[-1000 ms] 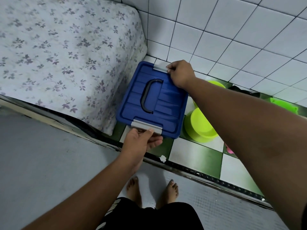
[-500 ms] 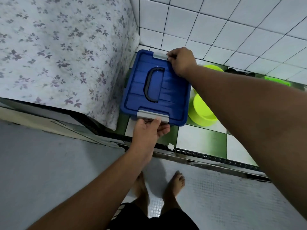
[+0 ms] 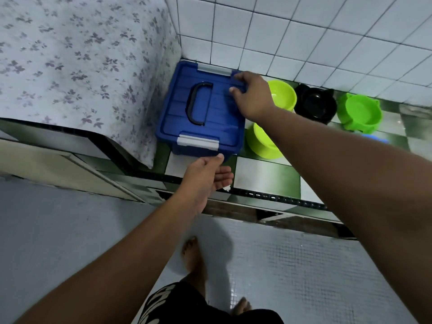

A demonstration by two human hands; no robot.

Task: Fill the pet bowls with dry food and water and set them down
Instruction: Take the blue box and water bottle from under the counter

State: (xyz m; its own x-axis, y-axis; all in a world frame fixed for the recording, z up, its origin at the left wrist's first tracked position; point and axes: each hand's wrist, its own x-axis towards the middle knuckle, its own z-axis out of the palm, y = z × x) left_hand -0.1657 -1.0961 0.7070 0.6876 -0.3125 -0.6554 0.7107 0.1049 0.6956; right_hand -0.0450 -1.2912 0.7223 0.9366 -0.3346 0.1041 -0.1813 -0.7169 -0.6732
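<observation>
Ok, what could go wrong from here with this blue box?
The lime bowl sits right beside the box, under your right arm; swinging the lid off could knock it. Your right hand grips only one lid corner while the left hand is below the front latch, so the lid may twist or jam.

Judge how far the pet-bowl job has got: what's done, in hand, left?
Done: nothing visibly; the lime bowl looks empty. In hand: right hand grips the blue box lid, left hand open by its front latch. Left: opening, filling bowls, setting them down.
</observation>
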